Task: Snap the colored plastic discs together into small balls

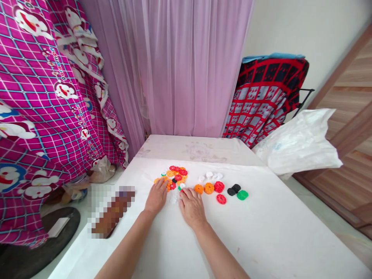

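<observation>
My left hand [157, 195] lies palm down with its fingers stretched out, the tips over orange pieces at the near left edge of a mixed pile of plastic snowflake discs [171, 173]. Orange and red discs make up most of that pile, with a few white, green and black ones. Just right of it, my right hand [192, 204] rests palm down, fingers extended beside a white disc [182, 186] and a green one. Pale translucent discs [173, 199] lie between the two hands. What is under the fingertips is hidden.
Sorted by colour to the right are orange discs [209, 188], red discs [219, 186], white discs [209, 175], black discs [234, 189] and green discs [242, 195]. A blurred-out flat object [116, 211] lies at the table's left. A white plastic bag [299, 141] stands beyond the right edge.
</observation>
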`<state>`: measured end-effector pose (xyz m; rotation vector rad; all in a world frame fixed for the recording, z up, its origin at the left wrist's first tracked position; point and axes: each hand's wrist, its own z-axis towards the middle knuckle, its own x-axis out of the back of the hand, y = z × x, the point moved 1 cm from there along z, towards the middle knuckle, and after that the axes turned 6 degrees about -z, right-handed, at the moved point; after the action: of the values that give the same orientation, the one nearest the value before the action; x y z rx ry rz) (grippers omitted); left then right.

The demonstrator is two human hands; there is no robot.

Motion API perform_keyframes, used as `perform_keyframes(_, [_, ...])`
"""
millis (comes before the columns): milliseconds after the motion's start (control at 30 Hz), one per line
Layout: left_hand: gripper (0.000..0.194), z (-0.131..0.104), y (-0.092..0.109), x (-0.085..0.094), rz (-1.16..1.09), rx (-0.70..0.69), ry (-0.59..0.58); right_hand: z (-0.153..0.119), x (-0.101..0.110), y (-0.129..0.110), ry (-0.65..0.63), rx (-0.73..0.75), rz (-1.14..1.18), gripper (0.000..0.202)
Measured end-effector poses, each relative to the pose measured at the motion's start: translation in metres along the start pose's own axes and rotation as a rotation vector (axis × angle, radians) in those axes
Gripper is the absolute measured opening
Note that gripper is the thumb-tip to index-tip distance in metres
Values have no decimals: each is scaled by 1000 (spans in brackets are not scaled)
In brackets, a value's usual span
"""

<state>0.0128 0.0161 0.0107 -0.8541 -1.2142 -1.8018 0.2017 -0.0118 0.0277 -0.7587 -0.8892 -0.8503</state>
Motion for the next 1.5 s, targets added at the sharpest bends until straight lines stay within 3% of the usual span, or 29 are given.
perform_keyframes(233, [43,5,-4,-6,-351,-47,9,-12,-1,1,100,-63,7,24])
perform_keyframes(367, [41,-1,-8,0,-512,92,272,0,-2,4,133,-96,-19,26])
perform_keyframes(467, [38,-3,-14,6,-548,193,392,17,-1,4,67,-112,-72,28])
perform_keyframes(633, [37,-2,-16,9,-561,225,332,28,1,-2,-101,-154,-176,25])
perform_keyframes(733, [37,-1,-14,6,-557,214,255,16,1,-6,-85,-195,-207,25])
perform_keyframes(867, [39,1,-14,4,-604,277,243,5,4,-8,-66,-208,-210,23])
perform_keyframes(1033, [37,1,-15,5,-675,324,262,26,9,-6,-64,-169,-202,26])
perform_keyframes(1167, [36,1,-16,3,-708,336,274,41,8,-6,-185,-152,-226,26])
perform_keyframes(1267, [36,1,-17,2,-726,351,281,38,9,-7,-238,-187,-249,22])
perform_keyframes(1500, [37,1,-16,3,-731,382,259,31,15,-5,-228,-250,-249,12])
